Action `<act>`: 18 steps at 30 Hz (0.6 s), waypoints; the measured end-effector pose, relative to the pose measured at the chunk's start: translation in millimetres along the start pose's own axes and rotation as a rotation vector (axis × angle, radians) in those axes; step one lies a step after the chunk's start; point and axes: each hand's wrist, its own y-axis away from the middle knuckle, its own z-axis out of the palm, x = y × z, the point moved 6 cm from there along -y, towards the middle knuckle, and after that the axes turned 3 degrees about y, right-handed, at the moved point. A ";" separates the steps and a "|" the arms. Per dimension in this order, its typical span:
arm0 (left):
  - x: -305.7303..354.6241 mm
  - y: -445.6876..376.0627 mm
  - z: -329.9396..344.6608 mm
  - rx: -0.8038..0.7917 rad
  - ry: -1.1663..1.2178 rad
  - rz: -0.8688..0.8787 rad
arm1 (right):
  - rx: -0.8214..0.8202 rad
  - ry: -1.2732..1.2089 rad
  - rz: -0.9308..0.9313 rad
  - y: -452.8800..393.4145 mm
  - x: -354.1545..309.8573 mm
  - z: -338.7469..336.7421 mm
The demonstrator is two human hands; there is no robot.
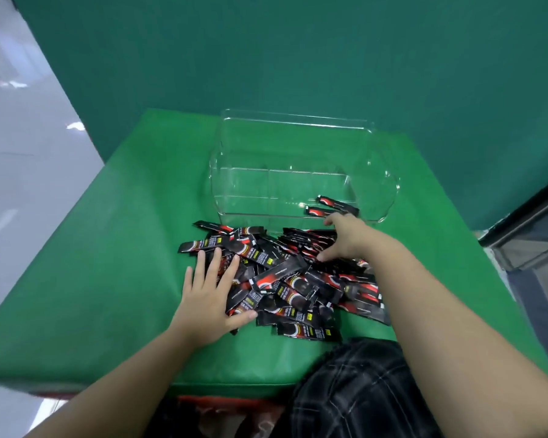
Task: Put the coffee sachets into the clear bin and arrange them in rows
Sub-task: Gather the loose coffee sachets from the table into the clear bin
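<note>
A heap of black-and-red coffee sachets point(285, 279) lies on the green table in front of the clear bin point(234, 172). My left hand point(209, 298) lies flat on the heap's left side, fingers spread and straight. My right hand point(345, 238) reaches over the heap's far right. Its thumb touches the sachets and its fingers stretch to the bin's front wall. Two sachets point(336, 204) lie at the bin's front right, just past those fingers. Their near ends are hidden by the hand, so I cannot tell if the fingers touch them.
The green table point(124, 263) ends at a near edge below my arms and at a left edge beside a white floor point(19, 159). A green backdrop stands behind the bin. Clear dividers split the bin into compartments.
</note>
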 end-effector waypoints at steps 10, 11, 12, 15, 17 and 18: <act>8.9 -22.5 -27.1 0.094 0.033 0.017 | 0.081 -0.053 -0.083 -14.4 -5.9 48.6; 10.2 -28.4 -30.5 0.086 0.021 0.021 | 0.101 -0.059 -0.081 -14.1 -2.9 49.7; 10.7 -33.8 -32.9 0.076 0.014 0.021 | 0.121 -0.051 -0.078 -13.7 0.1 50.6; 9.7 -47.4 -33.3 0.058 0.038 -0.011 | 0.181 -0.013 -0.070 -13.0 5.4 50.2; 9.3 -51.9 -28.7 0.057 0.043 -0.027 | 0.202 -0.016 -0.063 -14.8 7.1 48.7; 10.0 -52.9 -26.2 0.072 0.043 -0.028 | 0.202 -0.023 -0.058 -16.1 8.2 48.2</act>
